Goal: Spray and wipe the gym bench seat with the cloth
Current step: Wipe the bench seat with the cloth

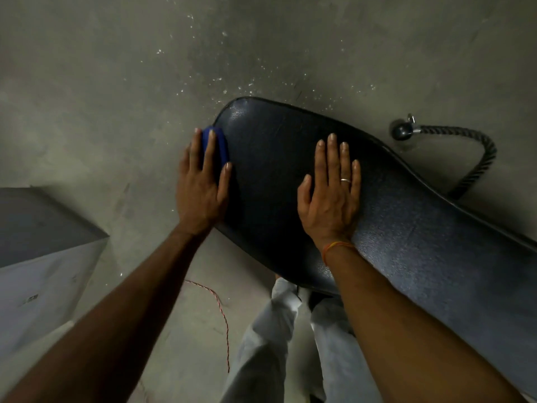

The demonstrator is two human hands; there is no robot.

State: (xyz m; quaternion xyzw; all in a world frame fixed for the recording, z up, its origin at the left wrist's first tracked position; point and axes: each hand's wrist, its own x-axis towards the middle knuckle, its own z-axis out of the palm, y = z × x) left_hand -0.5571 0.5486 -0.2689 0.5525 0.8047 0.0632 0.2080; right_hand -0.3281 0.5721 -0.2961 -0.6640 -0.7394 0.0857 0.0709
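Observation:
The gym bench seat point(412, 234) is a long black padded board running from the upper middle down to the right edge. A folded blue cloth point(218, 145) lies against the seat's left edge near its far end. My left hand point(200, 187) presses flat on the cloth with fingers spread, covering most of it. My right hand point(331, 193) rests flat and empty on the middle of the seat, fingers apart, a ring on one finger. No spray bottle is in view.
A black rope handle with a rubber ball end point(453, 146) lies on the concrete floor behind the bench. A grey box point(43, 257) stands at the left. A thin red cord point(220, 315) trails on the floor by my light trousers point(276, 344).

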